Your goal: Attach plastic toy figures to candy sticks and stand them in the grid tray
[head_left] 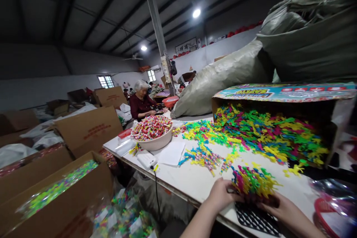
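A dense bunch of small plastic toy figures [253, 181], in yellow, green, blue and magenta, stands upright between my two hands. My left hand [223, 194] grips its left side, fingers curled in at the base. My right hand [275, 207] holds the lower right side, its fingertips partly hidden under the bunch. What supports the figures at the bottom is dark and hard to make out. Just below the bunch lies a black board with rows of pale holes [256, 220], at the near table edge. Small candy-like sticks with figures [205, 159] lie beyond my left hand.
An open carton [284, 93] spills loose figures [267, 134] across the white table [192, 182]. A basin [156, 143] of wrapped candies, white paper [171, 153] and a power strip [146, 159] stand leftward. Big sacks [223, 78] rise behind. A red basket [320, 212] is right; a person [142, 100] sits beyond.
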Tool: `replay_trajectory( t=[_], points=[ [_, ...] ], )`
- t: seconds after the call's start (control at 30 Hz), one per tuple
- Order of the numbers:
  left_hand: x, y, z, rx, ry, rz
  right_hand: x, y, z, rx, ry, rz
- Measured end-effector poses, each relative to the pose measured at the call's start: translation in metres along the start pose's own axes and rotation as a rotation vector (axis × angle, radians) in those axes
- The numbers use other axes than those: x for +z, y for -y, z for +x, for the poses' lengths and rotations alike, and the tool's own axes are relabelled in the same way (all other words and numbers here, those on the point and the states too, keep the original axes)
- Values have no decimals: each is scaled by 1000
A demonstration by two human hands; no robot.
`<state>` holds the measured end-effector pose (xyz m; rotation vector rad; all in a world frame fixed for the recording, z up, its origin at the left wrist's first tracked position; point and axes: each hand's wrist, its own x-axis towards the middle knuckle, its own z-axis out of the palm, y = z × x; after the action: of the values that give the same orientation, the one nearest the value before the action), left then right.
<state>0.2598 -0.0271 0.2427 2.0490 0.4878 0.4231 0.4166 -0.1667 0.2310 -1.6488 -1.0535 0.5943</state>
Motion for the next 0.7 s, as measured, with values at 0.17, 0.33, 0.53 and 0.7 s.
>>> replay_trajectory(
  t=[0.17,0.33,0.53,0.7],
  points=[
    [-2,3,-2,85,44,126,3,-1,-3,-24,29,-27],
    [0,4,1,144,-34,247,5,2,-8,-52,67,-70],
    [-3,2,-4,201,-60,218,3,11,-13,-90,45,-126],
    [-23,3,-9,104,-407,354,3,9,-14,-27,-49,-105]
  ],
)
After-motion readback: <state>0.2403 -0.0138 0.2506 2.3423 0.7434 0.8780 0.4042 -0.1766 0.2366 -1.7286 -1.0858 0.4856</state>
